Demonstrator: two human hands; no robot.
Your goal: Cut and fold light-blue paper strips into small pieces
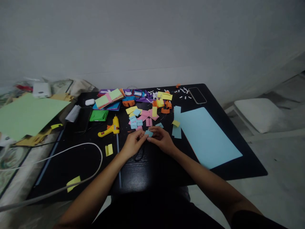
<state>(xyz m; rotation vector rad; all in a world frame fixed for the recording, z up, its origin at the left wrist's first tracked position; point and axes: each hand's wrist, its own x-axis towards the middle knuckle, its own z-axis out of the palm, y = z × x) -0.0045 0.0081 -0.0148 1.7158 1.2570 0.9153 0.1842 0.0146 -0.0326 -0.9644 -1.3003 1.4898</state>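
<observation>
Between my two hands is a small piece of light blue paper (pixel 149 133). My left hand (pixel 133 142) pinches its left side, and my right hand (pixel 162 139) grips its right side with bent fingers. Below my left fingers lie dark scissors (pixel 139 156), of which mainly a handle loop shows. Just beyond the hands, small blue paper pieces (pixel 133 122) are heaped with pink paper pieces (pixel 149 122) and yellow ones. A yellow glue gun (pixel 111 128) rests left of my left hand, with a pale glue stick (pixel 118 152) running from near it toward the table's front edge.
Right of my hands lies a large light blue sheet (pixel 209 136) beside blue strips (pixel 176 127). A phone (pixel 197 95) is at the back right. A white cable (pixel 98 168) loops across the left. Stacked coloured papers (pixel 109 98) and a green packet (pixel 98 115) sit behind the glue gun.
</observation>
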